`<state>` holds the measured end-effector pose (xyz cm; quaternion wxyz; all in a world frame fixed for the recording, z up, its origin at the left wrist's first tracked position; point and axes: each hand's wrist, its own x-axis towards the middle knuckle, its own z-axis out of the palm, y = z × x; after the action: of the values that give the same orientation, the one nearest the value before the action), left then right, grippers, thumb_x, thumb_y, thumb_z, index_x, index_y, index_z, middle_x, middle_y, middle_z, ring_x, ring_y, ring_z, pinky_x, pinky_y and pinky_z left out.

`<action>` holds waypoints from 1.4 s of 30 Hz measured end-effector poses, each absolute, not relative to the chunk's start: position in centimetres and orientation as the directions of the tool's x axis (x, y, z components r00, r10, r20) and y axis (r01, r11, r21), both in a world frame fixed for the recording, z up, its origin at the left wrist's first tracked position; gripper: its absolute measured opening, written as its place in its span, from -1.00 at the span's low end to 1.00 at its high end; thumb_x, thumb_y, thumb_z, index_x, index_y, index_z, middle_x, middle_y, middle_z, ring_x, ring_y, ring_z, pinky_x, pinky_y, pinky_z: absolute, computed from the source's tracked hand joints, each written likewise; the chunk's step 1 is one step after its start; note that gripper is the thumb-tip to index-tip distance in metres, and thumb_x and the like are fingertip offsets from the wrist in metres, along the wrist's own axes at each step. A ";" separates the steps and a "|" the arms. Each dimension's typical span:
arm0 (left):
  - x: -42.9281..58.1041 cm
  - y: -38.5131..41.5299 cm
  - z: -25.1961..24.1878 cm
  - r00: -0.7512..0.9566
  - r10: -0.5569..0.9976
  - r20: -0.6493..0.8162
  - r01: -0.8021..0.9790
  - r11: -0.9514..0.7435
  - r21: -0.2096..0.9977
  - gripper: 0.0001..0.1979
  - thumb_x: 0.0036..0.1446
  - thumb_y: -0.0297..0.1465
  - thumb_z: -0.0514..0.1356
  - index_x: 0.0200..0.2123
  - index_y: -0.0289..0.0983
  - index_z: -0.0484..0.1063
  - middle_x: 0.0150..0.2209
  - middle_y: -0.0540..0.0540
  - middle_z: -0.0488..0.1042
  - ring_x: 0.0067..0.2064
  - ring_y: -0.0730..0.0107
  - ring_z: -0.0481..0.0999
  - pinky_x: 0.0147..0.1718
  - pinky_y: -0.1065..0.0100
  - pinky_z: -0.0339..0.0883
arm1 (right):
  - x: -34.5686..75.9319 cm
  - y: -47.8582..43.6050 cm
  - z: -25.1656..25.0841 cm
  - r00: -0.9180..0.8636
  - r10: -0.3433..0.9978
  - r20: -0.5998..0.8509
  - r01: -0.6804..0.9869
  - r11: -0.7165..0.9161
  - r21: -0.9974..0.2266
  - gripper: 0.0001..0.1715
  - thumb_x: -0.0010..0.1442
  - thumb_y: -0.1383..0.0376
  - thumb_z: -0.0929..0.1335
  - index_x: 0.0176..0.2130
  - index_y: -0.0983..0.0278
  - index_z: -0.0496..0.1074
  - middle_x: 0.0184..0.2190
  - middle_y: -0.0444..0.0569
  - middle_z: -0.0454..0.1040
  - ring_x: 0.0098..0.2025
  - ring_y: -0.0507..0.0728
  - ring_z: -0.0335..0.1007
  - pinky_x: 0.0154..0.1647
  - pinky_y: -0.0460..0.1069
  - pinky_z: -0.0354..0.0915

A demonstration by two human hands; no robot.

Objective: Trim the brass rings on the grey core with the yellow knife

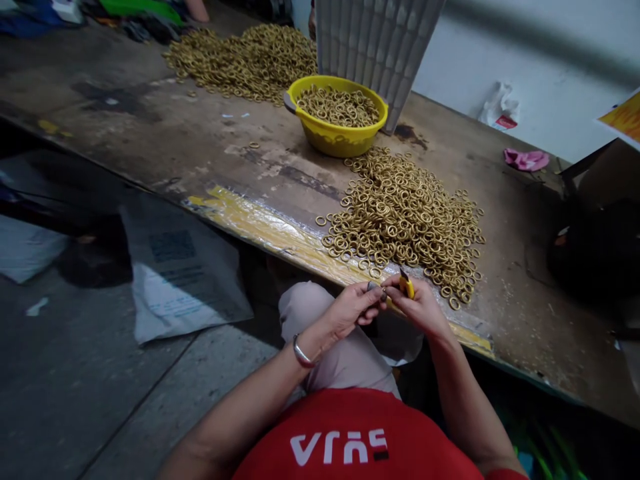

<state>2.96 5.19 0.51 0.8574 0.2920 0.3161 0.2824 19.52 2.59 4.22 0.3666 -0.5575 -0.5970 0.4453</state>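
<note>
My right hand (419, 308) is closed around a yellow utility knife (407, 287), whose dark tip points up and away from me. Close beside it, my left hand (354, 310) pinches a small brownish ring-like piece (384, 294) between its fingertips, where both hands nearly meet. A grey cover or band (371, 286) shows on a digit of the left hand. Just beyond the hands, a heap of brass-coloured rings (405, 213) spreads over the worn wooden table (200, 143). The hands are at the table's near edge, above my lap.
A yellow basin (340, 140) full of rings stands behind the heap. Farther back lies another ring pile (245, 60), beside an upright grey ribbed panel (373, 53). A pink cloth (526, 160) rests at the right. A white sack (180, 273) is on the floor at left.
</note>
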 end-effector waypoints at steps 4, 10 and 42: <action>2.7 5.1 0.3 0.652 0.675 -0.345 -0.352 0.673 0.650 -0.56 -0.22 -0.22 0.50 -0.40 -0.35 0.39 -0.48 0.04 0.39 -0.61 0.72 0.19 -0.71 0.59 -0.09 | 19.3 2.2 3.9 0.041 0.989 -0.142 0.221 -0.148 -0.964 -0.66 0.11 0.04 0.42 -0.30 0.27 0.49 -0.60 -0.18 0.29 -0.52 0.01 0.21 -0.50 -0.09 0.14; 3.1 5.6 -0.2 0.620 0.707 -0.340 -0.356 0.640 0.681 -0.56 -0.24 -0.23 0.50 -0.41 -0.35 0.39 -0.49 0.05 0.38 -0.60 0.70 0.20 -0.71 0.60 -0.06 | 19.3 2.1 3.0 0.095 0.979 -0.180 0.159 -0.193 -0.968 -0.62 0.07 0.02 0.44 -0.27 0.28 0.49 -0.67 -0.24 0.17 -0.61 -0.03 0.06 -0.60 -0.11 0.02; 0.2 2.9 1.1 0.503 0.792 -0.347 -0.223 0.507 0.833 -0.69 -0.07 -0.22 0.39 -0.42 -0.34 0.45 -0.59 0.08 0.31 -0.61 0.64 0.19 -0.68 0.55 0.04 | 17.8 -2.5 3.1 -0.121 0.993 0.000 0.704 0.086 -0.705 -0.78 0.19 0.41 0.26 -0.20 0.24 0.45 -0.32 -0.01 0.52 -0.28 0.13 0.43 -0.26 -0.03 0.26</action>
<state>0.18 2.90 1.06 0.7812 0.3758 0.3781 0.3249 17.75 -2.48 3.09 0.2524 -0.6129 -0.6922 0.2854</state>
